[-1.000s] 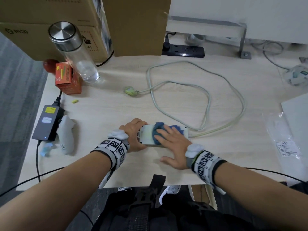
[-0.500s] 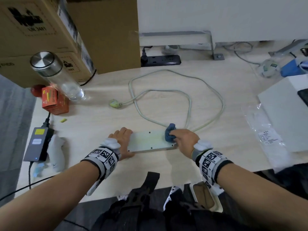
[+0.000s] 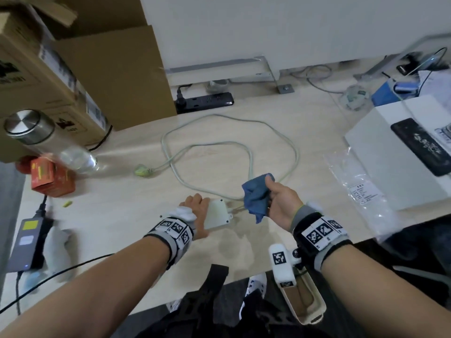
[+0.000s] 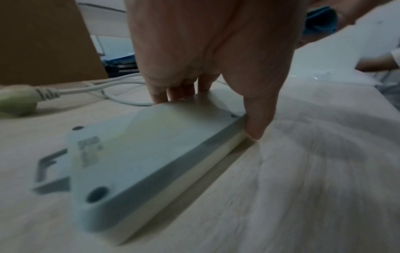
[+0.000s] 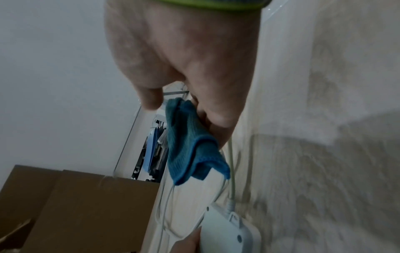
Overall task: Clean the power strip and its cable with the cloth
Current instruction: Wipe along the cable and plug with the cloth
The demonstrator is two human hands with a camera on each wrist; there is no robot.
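The white power strip (image 3: 218, 212) lies back side up near the table's front edge. My left hand (image 3: 195, 206) grips it, with the fingers (image 4: 173, 92) on its far edge and the thumb (image 4: 256, 125) on its near side. Its pale cable (image 3: 249, 152) runs from the right end, loops over the table and ends in a greenish plug (image 3: 142, 170). My right hand (image 3: 269, 191) holds the bunched blue cloth (image 3: 256, 198) in the air just right of the strip, above the cable. In the right wrist view the cloth (image 5: 190, 145) hangs from the hand over the strip (image 5: 227, 229).
A black power strip (image 3: 205, 102) lies at the back beside cardboard boxes (image 3: 73, 81). A steel-capped bottle (image 3: 48, 140), a red box (image 3: 48, 176) and a power adapter (image 3: 29, 237) stand left. A white box (image 3: 390, 167) with a phone (image 3: 422, 147) and a plastic bag (image 3: 358, 189) lie right.
My right hand has lifted the cloth off the strip's right end into the air. My left hand has shifted right along the strip and now covers most of it.
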